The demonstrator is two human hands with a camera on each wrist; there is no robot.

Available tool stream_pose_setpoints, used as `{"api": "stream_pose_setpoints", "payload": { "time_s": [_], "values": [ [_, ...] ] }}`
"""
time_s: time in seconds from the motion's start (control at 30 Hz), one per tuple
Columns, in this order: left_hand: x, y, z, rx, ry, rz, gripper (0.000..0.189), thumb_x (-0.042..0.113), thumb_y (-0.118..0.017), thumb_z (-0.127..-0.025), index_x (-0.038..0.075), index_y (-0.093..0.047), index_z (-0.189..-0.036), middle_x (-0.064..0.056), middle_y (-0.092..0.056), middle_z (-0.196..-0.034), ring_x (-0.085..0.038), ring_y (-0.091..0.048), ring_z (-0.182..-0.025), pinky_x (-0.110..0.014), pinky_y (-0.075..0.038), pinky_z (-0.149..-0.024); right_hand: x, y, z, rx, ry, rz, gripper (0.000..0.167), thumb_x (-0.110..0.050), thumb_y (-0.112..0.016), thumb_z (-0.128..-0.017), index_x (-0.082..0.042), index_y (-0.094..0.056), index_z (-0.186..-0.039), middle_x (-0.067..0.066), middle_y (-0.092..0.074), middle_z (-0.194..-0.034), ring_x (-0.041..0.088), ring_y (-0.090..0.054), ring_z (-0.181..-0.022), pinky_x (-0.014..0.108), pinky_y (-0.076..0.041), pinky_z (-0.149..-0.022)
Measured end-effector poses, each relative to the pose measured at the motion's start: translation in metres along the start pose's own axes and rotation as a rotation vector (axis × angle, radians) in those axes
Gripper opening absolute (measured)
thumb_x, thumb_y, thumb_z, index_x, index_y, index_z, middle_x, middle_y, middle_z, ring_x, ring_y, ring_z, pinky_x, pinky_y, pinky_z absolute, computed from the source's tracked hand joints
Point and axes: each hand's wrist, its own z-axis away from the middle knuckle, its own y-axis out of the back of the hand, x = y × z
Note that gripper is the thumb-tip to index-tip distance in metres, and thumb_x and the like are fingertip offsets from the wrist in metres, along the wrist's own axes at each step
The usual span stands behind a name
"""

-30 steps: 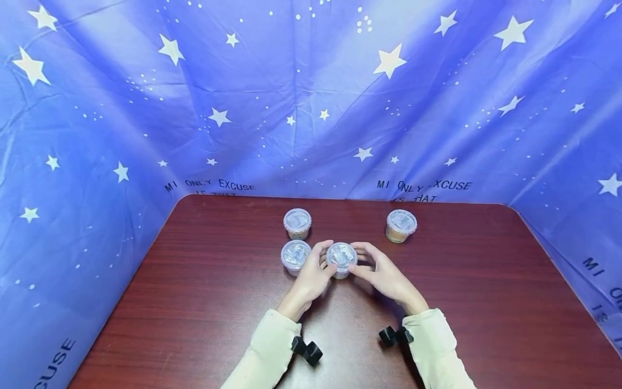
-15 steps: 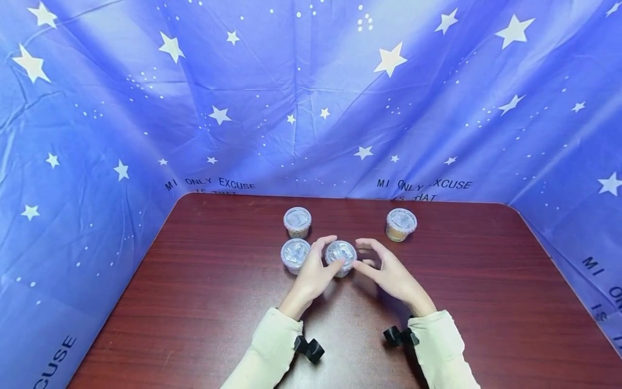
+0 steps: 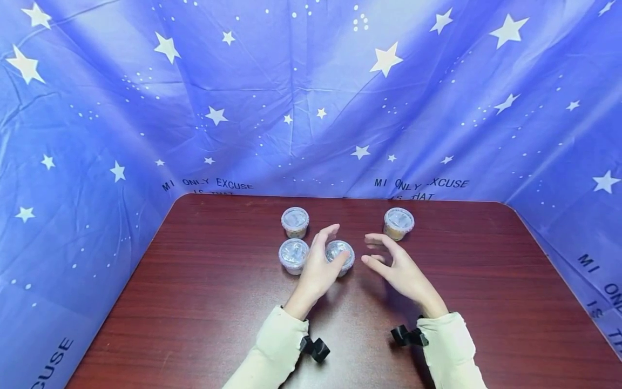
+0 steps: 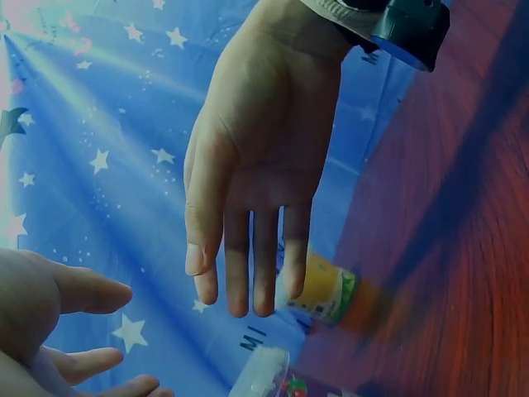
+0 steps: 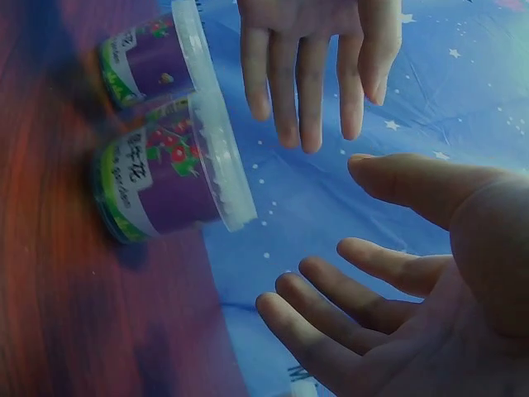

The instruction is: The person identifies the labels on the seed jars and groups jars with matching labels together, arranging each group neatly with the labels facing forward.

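Note:
A small round tub (image 3: 336, 248) with a clear lid stands on the table, partly covered by my left hand (image 3: 317, 272) in the head view. That hand's fingers are straight and hold nothing; its thumb overlaps the lid. To the right of the tub, my right hand (image 3: 405, 273) is held apart from it, fingers relaxed and nothing in them. A second lidded tub (image 3: 293, 254) stands left of my left hand. In the right wrist view, a purple-sided tub (image 5: 169, 165) with a flower label stands beside my hands.
Farther back are two more lidded tubs, one at the left (image 3: 295, 221) and a yellowish one at the right (image 3: 398, 224). The dark red wooden table (image 3: 194, 302) meets a blue star-printed curtain (image 3: 262, 108) at its back and sides.
My right hand has let go of the front right tub and drawn away to the right. My left hand has come off it too, its fingers straightening. The tubs stay put.

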Motion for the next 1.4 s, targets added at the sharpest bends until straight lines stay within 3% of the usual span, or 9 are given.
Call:
{"api": "stream_pose_setpoints", "payload": {
  "time_s": [0.23,0.33,0.6,0.83,1.07,1.3,1.4],
  "values": [
    [0.002,-0.011,-0.004,-0.025,-0.030,0.085,0.052,0.015,-0.067,-0.092,0.006,-0.048,-0.140,-0.015,-0.054,-0.138,-0.030,-0.051,-0.130,-0.043,-0.040,-0.111,0.002,0.012,0.000,0.042,0.012,0.014,0.046,-0.010,-0.065,-0.096,0.001,-0.048,-0.137,0.019,-0.052,-0.138,0.005,-0.054,-0.119,0.023,-0.050,-0.097],
    [0.001,-0.018,-0.006,-0.030,-0.033,0.102,0.053,0.016,-0.067,-0.091,0.006,-0.049,-0.140,-0.015,-0.056,-0.136,-0.030,-0.053,-0.128,-0.043,-0.042,-0.109,0.003,0.018,0.001,0.059,0.016,0.024,0.046,-0.010,-0.065,-0.096,0.002,-0.048,-0.138,0.018,-0.052,-0.139,0.001,-0.053,-0.118,0.019,-0.050,-0.096],
    [0.001,-0.037,-0.014,-0.069,-0.045,0.166,0.051,0.014,-0.066,-0.093,0.001,-0.047,-0.139,-0.019,-0.054,-0.136,-0.034,-0.052,-0.128,-0.048,-0.042,-0.108,0.007,0.032,0.004,0.102,0.021,-0.001,0.042,-0.009,-0.063,-0.097,0.005,-0.049,-0.134,0.018,-0.053,-0.134,-0.003,-0.055,-0.115,0.014,-0.050,-0.092],
    [0.000,-0.052,-0.022,-0.074,-0.013,0.149,0.050,0.017,-0.066,-0.094,0.003,-0.048,-0.139,-0.017,-0.054,-0.136,-0.031,-0.053,-0.128,-0.046,-0.043,-0.107,0.010,0.042,0.005,0.164,0.007,0.031,0.042,-0.012,-0.063,-0.097,0.005,-0.051,-0.133,0.000,-0.060,-0.122,-0.003,-0.057,-0.112,0.012,-0.049,-0.088],
    [-0.001,-0.067,-0.031,-0.052,0.050,0.185,0.048,0.025,-0.063,-0.097,0.003,-0.050,-0.137,-0.016,-0.056,-0.135,-0.029,-0.054,-0.127,-0.047,-0.044,-0.107,0.016,0.056,0.005,0.229,-0.016,0.090,0.043,-0.014,-0.063,-0.098,0.007,-0.051,-0.133,0.018,-0.057,-0.128,0.000,-0.058,-0.112,0.008,-0.047,-0.087],
    [-0.004,-0.084,-0.040,-0.003,0.148,0.217,0.047,0.033,-0.061,-0.098,0.006,-0.052,-0.136,-0.014,-0.056,-0.136,-0.029,-0.052,-0.130,-0.044,-0.043,-0.108,0.024,0.069,0.002,0.281,-0.040,0.093,0.045,-0.018,-0.065,-0.097,0.006,-0.051,-0.133,-0.005,-0.061,-0.119,-0.002,-0.058,-0.109,0.008,-0.046,-0.086],
    [-0.006,-0.091,-0.042,0.007,0.163,0.219,0.048,0.032,-0.061,-0.098,0.006,-0.051,-0.137,-0.016,-0.054,-0.139,-0.031,-0.051,-0.131,-0.045,-0.042,-0.109,0.028,0.073,0.000,0.309,-0.046,0.097,0.045,-0.019,-0.065,-0.097,0.005,-0.052,-0.132,-0.008,-0.061,-0.118,-0.003,-0.057,-0.107,0.008,-0.045,-0.085]
  ]
}}
